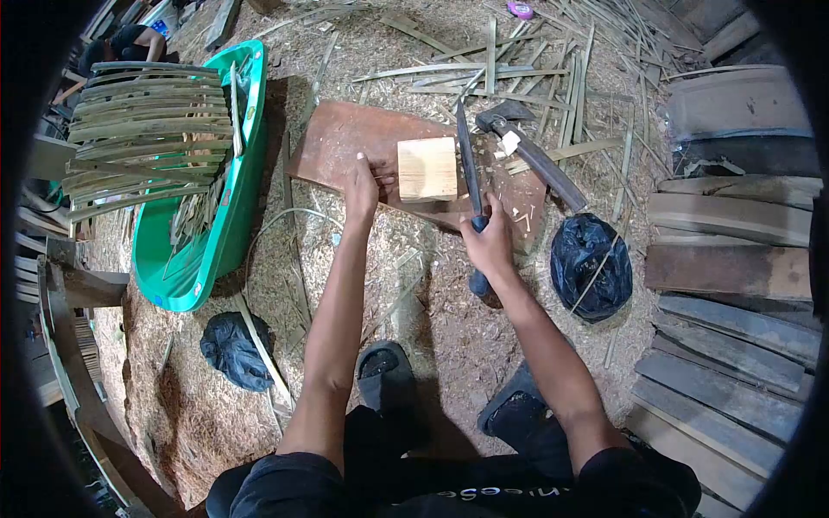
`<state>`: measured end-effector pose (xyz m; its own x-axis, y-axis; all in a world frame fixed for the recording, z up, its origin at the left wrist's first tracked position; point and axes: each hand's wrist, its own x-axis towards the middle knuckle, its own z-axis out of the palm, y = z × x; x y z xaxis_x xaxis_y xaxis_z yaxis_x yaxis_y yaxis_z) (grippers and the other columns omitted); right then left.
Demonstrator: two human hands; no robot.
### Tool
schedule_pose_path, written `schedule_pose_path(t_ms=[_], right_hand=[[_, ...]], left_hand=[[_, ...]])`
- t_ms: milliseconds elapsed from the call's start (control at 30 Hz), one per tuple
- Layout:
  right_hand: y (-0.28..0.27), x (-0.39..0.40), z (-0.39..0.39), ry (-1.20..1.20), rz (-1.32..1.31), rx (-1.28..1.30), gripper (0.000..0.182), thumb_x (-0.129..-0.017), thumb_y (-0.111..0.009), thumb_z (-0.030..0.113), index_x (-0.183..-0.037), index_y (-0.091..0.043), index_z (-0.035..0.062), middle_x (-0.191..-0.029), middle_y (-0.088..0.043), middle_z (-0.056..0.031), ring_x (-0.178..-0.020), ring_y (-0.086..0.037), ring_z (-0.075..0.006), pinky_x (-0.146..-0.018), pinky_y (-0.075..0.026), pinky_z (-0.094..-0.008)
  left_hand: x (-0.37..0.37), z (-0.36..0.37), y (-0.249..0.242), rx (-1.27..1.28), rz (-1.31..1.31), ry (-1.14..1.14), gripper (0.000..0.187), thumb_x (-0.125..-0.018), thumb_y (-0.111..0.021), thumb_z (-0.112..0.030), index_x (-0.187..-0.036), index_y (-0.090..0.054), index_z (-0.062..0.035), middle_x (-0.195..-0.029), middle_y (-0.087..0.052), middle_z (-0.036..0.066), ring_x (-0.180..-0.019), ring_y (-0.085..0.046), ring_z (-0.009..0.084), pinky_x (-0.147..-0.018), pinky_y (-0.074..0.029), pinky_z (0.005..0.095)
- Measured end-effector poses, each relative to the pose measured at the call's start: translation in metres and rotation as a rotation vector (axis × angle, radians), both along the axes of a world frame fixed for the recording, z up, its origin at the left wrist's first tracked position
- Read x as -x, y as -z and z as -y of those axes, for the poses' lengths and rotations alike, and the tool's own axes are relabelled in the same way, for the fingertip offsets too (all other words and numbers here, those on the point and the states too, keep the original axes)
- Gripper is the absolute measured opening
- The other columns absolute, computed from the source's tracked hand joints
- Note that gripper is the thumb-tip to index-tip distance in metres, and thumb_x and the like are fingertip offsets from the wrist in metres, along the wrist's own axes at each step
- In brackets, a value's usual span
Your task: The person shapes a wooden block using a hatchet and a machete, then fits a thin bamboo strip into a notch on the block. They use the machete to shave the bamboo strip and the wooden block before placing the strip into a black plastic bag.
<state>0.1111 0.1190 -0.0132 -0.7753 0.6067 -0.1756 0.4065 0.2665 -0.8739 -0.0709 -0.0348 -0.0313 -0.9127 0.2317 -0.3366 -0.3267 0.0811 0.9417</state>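
My right hand is closed around the dark handle of a long-bladed tool, with the butt showing below my grip. My left hand is part open over the brown board, thumb raised, fingers just beside the wooden block; I can't tell whether they touch it.

The block sits at the board's middle, close to the edge nearest me. To its left the board's surface runs on past my fingers to the far-left corner; to its right only a narrow gap parts it from the blade. Beyond the blade, the hatchet crowds the right side, its handle slanting down toward the black bag. The green tub stands well apart on my left.

The tool's long axis runs almost straight away from me, tip on the far side and leaning slightly left. The block looks nearly square, while the board slants from far left to near right
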Motion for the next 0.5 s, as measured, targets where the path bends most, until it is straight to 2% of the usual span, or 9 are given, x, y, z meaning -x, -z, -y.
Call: schedule_pose_path(t_ms=[133,233,300,333,400,433,467,500], right_hand=[[-0.006,-0.004,-0.003,-0.011,0.085,0.015,0.069,-0.085,-0.069,0.018,-0.140,-0.035,-0.0054,-0.129,-0.057,-0.0272,-0.116,-0.060,-0.0371,-0.098,-0.046,-0.0425],[-0.003,-0.004,-0.002,0.010,0.056,-0.030,0.069,-0.085,-0.069,0.018,-0.140,-0.035,-0.0048,-0.123,-0.060,-0.0265,-0.111,-0.062,-0.0370,-0.095,-0.048,-0.0430],[-0.001,-0.004,-0.003,0.030,0.046,-0.043,0.068,-0.085,-0.069,0.019,-0.140,-0.036,-0.0042,-0.118,-0.061,-0.0258,-0.107,-0.063,-0.0368,-0.093,-0.048,-0.0435],[0.005,-0.004,-0.005,0.047,0.008,-0.064,0.068,-0.084,-0.071,0.020,-0.138,-0.038,-0.0035,-0.113,-0.062,-0.0233,-0.102,-0.063,-0.0338,-0.091,-0.048,-0.0422],[0.016,-0.004,-0.010,0.081,-0.069,-0.106,0.066,-0.082,-0.073,0.023,-0.136,-0.044,-0.0022,-0.105,-0.063,-0.0182,-0.094,-0.063,-0.0279,-0.086,-0.049,-0.0394],[0.019,-0.006,-0.012,0.079,-0.064,-0.121,0.065,-0.082,-0.073,0.022,-0.135,-0.044,-0.0023,-0.105,-0.063,-0.0185,-0.094,-0.063,-0.0279,-0.086,-0.049,-0.0393],[0.021,-0.007,-0.014,0.076,-0.061,-0.138,0.064,-0.082,-0.072,0.022,-0.135,-0.044,-0.0023,-0.106,-0.063,-0.0187,-0.095,-0.063,-0.0279,-0.087,-0.049,-0.0392],[0.020,-0.006,-0.017,0.072,-0.060,-0.158,0.063,-0.082,-0.072,0.022,-0.134,-0.044,-0.0024,-0.106,-0.063,-0.0190,-0.096,-0.063,-0.0280,-0.087,-0.049,-0.0391]], left_hand=[[0.000,-0.008,-0.005,-0.023,0.075,0.020,0.066,-0.106,-0.022,-0.048,-0.118,-0.057,0.0069,-0.104,-0.068,0.017,-0.090,-0.067,0.0238,-0.082,-0.054,0.0380],[0.002,-0.007,-0.004,-0.015,-0.004,0.063,0.057,-0.102,-0.044,-0.045,-0.122,-0.053,0.0077,-0.107,-0.065,0.022,-0.093,-0.066,0.0282,-0.083,-0.055,0.0414],[-0.008,-0.014,-0.015,0.389,-0.650,0.224,0.065,-0.091,-0.061,-0.047,-0.130,-0.050,0.0031,-0.122,-0.059,0.023,-0.108,-0.060,0.0321,-0.094,-0.049,0.0482],[-0.017,-0.018,-0.020,0.592,-0.972,0.303,0.072,-0.085,-0.069,-0.048,-0.134,-0.048,0.0007,-0.130,-0.056,0.023,-0.116,-0.057,0.0340,-0.100,-0.046,0.0516],[-0.034,-0.022,-0.019,0.784,-1.133,0.540,0.089,-0.071,-0.079,-0.051,-0.140,-0.044,-0.0051,-0.142,-0.048,0.020,-0.130,-0.046,0.0343,-0.107,-0.039,0.0535],[-0.040,-0.024,-0.021,0.880,-1.210,0.660,0.099,-0.065,-0.083,-0.052,-0.143,-0.043,-0.0080,-0.148,-0.043,0.018,-0.137,-0.041,0.0344,-0.111,-0.035,0.0545],[-0.039,-0.026,-0.024,0.905,-1.058,0.701,0.098,-0.066,-0.084,-0.047,-0.146,-0.042,-0.0121,-0.153,-0.039,0.014,-0.143,-0.034,0.0328,-0.113,-0.036,0.0499],[-0.031,-0.026,-0.019,0.865,-1.051,0.716,0.096,-0.067,-0.084,-0.046,-0.146,-0.043,-0.0122,-0.153,-0.040,0.013,-0.142,-0.035,0.0323,-0.113,-0.037,0.0479]])
